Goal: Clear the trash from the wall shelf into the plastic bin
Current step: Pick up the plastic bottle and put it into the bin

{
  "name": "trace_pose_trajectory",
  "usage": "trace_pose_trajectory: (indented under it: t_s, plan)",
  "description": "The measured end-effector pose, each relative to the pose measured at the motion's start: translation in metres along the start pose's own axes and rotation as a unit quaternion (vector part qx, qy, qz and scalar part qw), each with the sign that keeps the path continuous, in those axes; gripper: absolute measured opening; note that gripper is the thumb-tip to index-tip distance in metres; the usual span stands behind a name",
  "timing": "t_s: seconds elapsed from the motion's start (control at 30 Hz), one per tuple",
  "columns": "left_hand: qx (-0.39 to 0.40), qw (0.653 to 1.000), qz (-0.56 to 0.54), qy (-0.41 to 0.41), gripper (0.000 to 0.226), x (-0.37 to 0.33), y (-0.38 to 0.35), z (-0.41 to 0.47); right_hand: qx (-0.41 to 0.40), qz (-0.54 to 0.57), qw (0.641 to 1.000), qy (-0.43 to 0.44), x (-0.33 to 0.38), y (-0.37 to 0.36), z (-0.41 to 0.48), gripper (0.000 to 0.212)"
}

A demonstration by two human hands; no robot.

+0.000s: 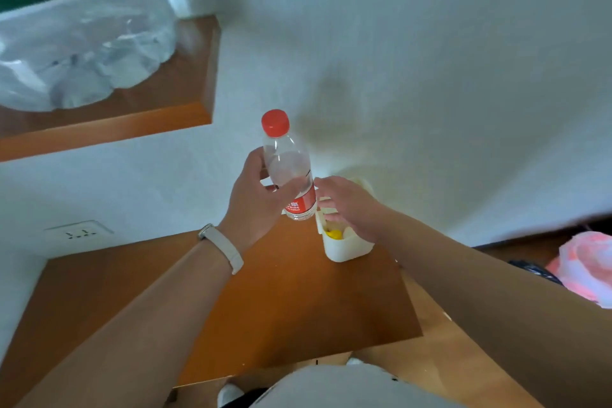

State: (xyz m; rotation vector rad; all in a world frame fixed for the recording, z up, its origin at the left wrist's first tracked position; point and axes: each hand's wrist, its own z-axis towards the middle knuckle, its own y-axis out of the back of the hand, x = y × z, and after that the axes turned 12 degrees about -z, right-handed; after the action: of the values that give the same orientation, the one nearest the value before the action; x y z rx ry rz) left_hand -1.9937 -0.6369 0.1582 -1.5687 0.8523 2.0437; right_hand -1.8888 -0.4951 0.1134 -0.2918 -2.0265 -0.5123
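Head view: the left hand (256, 200), a pale band on its wrist, is wrapped around a clear plastic bottle with a red cap and red label (288, 166), holding it upright above the back of the orange-brown wooden counter (298, 301). The right hand (347, 205) hangs over the small cream plastic bin (344, 247) by the wall, fingers loosely spread, gripping nothing. Something yellow (333, 234) lies inside that bin. Up left, a large clear water jug (76, 43) sits on the wooden wall shelf (185, 89).
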Motion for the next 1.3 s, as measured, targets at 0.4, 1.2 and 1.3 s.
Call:
trace_pose_trajectory:
  t_s: [0.4,1.2,1.3]
  plan:
    - [0.070,0.996,-0.001,0.062,0.052,-0.002,-0.090,0.015,-0.065,-0.028,0.997,0.018,-0.040,0.074,-0.018,0.017]
    - [0.053,0.987,0.100,0.118,0.072,0.095,-0.098,-0.002,-0.171,-0.133,0.976,0.007,-0.099,0.080,0.008,0.017]
    - [0.058,0.989,0.088,0.106,0.077,0.099,-0.092,-0.012,-0.159,-0.135,0.978,-0.007,-0.109,0.079,0.007,0.023]
